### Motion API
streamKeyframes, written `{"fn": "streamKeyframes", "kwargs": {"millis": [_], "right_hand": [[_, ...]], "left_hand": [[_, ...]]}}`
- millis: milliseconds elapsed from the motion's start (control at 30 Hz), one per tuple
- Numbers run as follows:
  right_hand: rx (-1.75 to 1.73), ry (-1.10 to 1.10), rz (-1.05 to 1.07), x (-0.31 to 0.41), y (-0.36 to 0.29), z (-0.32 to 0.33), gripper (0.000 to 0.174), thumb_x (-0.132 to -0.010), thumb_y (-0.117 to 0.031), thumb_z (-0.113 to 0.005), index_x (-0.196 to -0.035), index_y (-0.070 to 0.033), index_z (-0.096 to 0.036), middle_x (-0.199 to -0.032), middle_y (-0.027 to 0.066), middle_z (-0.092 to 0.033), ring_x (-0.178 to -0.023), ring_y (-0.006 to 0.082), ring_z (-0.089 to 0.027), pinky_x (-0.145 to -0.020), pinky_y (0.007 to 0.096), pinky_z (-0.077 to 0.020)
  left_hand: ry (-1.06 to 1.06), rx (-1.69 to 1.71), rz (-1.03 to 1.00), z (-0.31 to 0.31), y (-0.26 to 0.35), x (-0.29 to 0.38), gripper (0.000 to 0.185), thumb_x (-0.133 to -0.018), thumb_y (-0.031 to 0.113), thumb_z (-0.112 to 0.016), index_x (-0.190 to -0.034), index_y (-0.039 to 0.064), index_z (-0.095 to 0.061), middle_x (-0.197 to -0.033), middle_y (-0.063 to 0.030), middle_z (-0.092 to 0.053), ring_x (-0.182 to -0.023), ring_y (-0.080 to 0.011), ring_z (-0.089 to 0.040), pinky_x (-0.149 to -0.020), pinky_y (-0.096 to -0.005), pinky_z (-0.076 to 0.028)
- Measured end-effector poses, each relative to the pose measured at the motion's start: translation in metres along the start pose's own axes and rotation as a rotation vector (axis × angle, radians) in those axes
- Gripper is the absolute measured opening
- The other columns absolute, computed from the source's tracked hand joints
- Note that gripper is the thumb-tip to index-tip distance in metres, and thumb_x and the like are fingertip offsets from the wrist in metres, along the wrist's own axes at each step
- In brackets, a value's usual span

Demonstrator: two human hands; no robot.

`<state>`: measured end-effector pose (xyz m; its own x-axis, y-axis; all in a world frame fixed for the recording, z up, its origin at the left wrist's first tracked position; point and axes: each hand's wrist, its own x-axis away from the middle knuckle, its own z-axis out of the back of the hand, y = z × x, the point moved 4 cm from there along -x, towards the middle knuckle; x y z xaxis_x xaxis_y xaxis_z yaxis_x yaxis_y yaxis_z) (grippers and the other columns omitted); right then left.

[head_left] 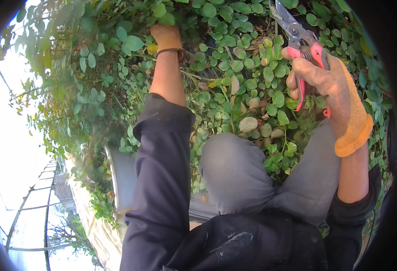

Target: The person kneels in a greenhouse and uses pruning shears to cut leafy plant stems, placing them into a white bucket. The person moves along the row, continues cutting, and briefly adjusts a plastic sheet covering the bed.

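My right hand (334, 88), in an orange work glove with a brown coated palm, holds a pair of pruning shears (295, 32) with red handles. Their blades point up and away, over the leaves. My left hand (168, 37) wears a matching glove and reaches into the foliage at the top. Leaves cover its fingers, so whether they grip anything is hidden. Around both hands grow leafy green stems (225, 81), with some leaves yellowed or browned at the edges.
My knees in grey trousers (235, 169) press close to the plants. Left of my sleeve stands a grey curved panel (122, 179). Pale sheeting (97, 230) runs along the lower left, beside a framework of thin bars (32, 189). Dense taller foliage (76, 67) fills the upper left.
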<state>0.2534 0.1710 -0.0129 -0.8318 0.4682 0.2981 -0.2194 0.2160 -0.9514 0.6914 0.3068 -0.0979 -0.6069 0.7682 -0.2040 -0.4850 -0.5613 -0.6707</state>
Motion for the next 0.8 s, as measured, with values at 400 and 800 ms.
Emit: {"fn": "streamKeyframes", "kwargs": {"millis": [400, 800], "right_hand": [[0.142, -0.181, -0.080, -0.023, 0.000, -0.035, 0.047, -0.094, -0.037, -0.065, -0.118, 0.003, -0.070, -0.080, 0.0065, -0.067, -0.070, 0.0127, -0.063, -0.066, 0.0296, -0.0506], [0.542, -0.128, -0.261, -0.218, 0.010, -0.156, 0.030, -0.098, -0.015, -0.049, -0.071, -0.003, -0.055, -0.057, 0.0120, -0.059, -0.048, 0.0262, -0.056, -0.055, 0.0411, -0.0509]], "left_hand": [[-0.094, -0.006, 0.093, 0.008, 0.020, 0.036, 0.026, -0.100, 0.022, -0.066, -0.121, 0.015, -0.078, -0.134, -0.0102, -0.073, -0.131, -0.0295, -0.065, -0.102, -0.0430, -0.054], [-0.159, 0.000, 0.008, 0.023, 0.027, 0.043, 0.035, -0.099, 0.027, -0.069, -0.132, 0.017, -0.075, -0.140, -0.0070, -0.070, -0.133, -0.0294, -0.063, -0.106, -0.0431, -0.051]]}}
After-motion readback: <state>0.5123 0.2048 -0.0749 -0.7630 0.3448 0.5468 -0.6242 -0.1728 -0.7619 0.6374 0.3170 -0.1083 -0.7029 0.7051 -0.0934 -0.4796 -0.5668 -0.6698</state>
